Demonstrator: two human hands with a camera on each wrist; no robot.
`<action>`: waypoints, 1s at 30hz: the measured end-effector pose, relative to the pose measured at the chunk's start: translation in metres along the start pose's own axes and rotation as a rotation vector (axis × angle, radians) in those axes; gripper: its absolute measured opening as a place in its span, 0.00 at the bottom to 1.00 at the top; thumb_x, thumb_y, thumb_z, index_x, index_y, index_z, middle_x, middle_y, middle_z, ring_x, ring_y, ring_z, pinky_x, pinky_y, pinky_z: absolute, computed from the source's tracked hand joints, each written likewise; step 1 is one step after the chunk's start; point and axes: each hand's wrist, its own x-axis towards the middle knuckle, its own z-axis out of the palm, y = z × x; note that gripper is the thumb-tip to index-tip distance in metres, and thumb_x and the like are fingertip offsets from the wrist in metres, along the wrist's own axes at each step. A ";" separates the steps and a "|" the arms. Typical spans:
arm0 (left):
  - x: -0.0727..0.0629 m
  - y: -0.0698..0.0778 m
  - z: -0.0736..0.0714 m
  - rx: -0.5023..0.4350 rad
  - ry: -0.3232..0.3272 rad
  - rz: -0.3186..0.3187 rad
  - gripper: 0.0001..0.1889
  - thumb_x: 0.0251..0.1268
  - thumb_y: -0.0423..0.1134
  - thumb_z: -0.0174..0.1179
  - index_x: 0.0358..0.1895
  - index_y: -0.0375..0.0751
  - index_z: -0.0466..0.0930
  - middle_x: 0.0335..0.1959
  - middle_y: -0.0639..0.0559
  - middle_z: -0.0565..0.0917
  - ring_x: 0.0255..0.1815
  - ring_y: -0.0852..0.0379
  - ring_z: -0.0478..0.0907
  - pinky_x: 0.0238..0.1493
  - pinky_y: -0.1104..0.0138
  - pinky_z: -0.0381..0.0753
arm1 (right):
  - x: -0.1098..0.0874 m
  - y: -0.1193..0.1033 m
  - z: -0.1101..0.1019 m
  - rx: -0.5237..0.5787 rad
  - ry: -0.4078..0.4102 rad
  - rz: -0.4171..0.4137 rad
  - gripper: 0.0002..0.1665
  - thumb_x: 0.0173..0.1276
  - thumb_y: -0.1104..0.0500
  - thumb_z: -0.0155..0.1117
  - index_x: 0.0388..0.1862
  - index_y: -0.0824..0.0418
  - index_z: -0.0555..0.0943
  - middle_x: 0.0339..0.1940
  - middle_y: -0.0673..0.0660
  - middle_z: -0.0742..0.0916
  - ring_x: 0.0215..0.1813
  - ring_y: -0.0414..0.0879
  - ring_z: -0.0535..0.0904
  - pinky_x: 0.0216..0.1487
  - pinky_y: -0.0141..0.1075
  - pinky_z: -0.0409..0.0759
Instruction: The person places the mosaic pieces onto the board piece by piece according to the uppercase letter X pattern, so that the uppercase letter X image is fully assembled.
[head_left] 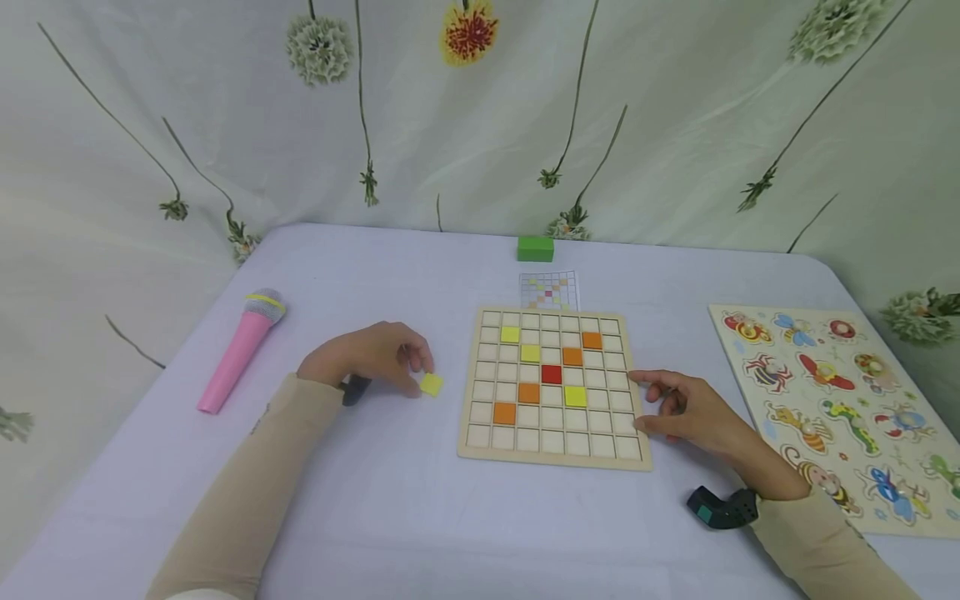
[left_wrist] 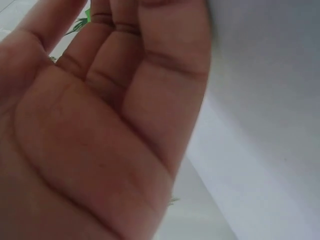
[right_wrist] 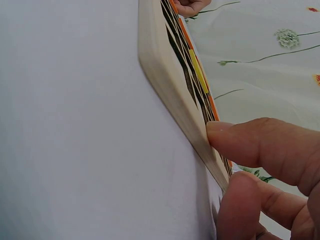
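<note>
My left hand (head_left: 386,358) pinches a small square yellow tile (head_left: 432,384) at its fingertips, just left of the wooden grid board (head_left: 555,463). In the left wrist view the palm (left_wrist: 95,150) fills much of the picture and the tile is hidden. A red tile (head_left: 551,374) lies near the middle of the grid, with yellow and orange tiles (head_left: 505,413) on diagonals around it. At the board's right edge rests my right hand (head_left: 693,412), thumb and forefinger spread apart. Up close, a fingertip (right_wrist: 220,134) touches the board's rim.
Behind the board lies a printed pattern card (head_left: 550,288), with a green block (head_left: 536,249) beyond it. To the left is a pink toy microphone (head_left: 238,354). An insect puzzle board (head_left: 840,400) lies at the right, close to the right forearm.
</note>
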 end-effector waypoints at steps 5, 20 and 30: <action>0.001 0.002 0.000 0.019 0.021 0.004 0.13 0.55 0.35 0.80 0.43 0.47 0.89 0.40 0.53 0.85 0.43 0.53 0.76 0.50 0.60 0.76 | 0.000 0.000 0.000 -0.001 0.002 0.000 0.41 0.62 0.70 0.78 0.73 0.77 0.74 0.45 0.58 0.76 0.32 0.43 0.71 0.27 0.34 0.77; 0.007 0.033 0.009 -0.049 0.202 0.131 0.09 0.61 0.36 0.76 0.41 0.47 0.85 0.36 0.55 0.86 0.37 0.52 0.78 0.41 0.60 0.78 | 0.000 0.000 0.000 -0.019 0.004 0.007 0.40 0.63 0.70 0.78 0.73 0.77 0.74 0.45 0.57 0.76 0.32 0.43 0.71 0.27 0.34 0.77; 0.009 0.075 0.023 0.024 0.249 0.230 0.12 0.61 0.43 0.78 0.42 0.52 0.84 0.37 0.61 0.87 0.39 0.56 0.78 0.38 0.62 0.77 | 0.000 0.000 0.000 -0.018 0.000 0.019 0.41 0.63 0.70 0.78 0.73 0.77 0.74 0.46 0.58 0.76 0.32 0.43 0.71 0.28 0.34 0.78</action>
